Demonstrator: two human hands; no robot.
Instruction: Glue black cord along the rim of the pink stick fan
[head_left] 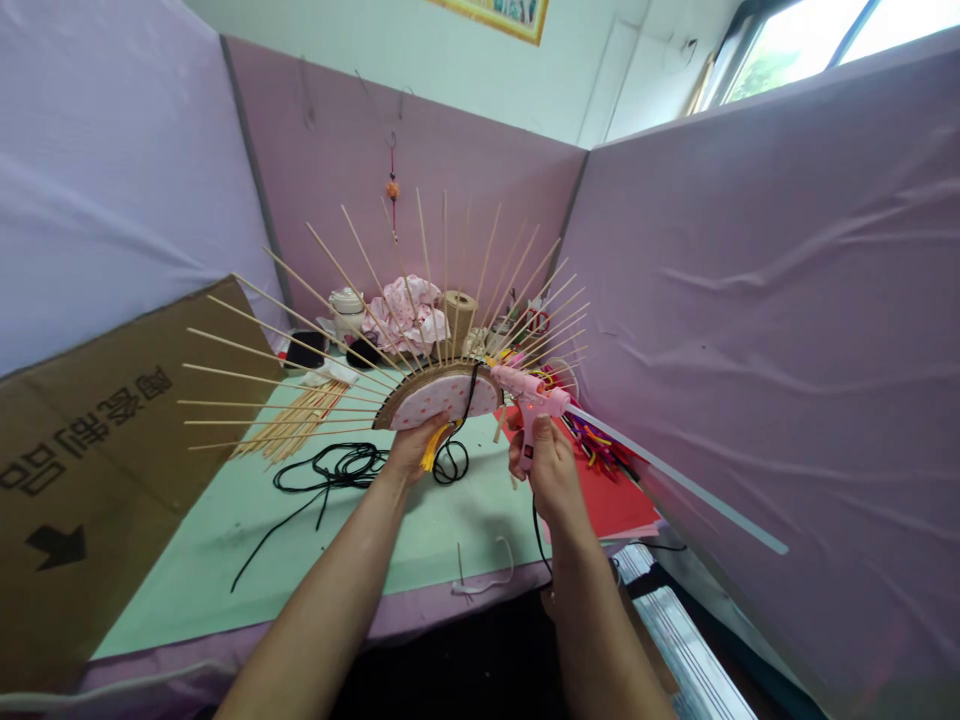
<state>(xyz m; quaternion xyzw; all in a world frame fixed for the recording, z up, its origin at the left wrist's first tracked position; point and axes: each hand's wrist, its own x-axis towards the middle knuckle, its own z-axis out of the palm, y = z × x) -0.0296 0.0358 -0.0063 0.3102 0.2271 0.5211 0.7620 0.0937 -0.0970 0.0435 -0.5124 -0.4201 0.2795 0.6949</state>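
Note:
My left hand [409, 452] grips the underside of a half-round cardboard piece [442, 393] covered in pink dotted fabric. Many thin wooden sticks [315, 320] fan out from its curved edge, and a yellow tassel [433, 447] hangs by my fingers. My right hand [544, 462] is closed around the handle of a pink glue gun [525, 392]. Its nozzle touches the right end of the cardboard piece. A black cord [461, 440] loops down between both hands.
A green mat [247, 520] carries a black cable tangle [337, 468], loose sticks [296, 425], red paper [615, 495] and coloured strips [592, 440]. Cloth, a twine roll [459, 310] and a small pot [346, 305] stand at the back. Brown cardboard [90, 470] leans left; purple-draped walls surround everything.

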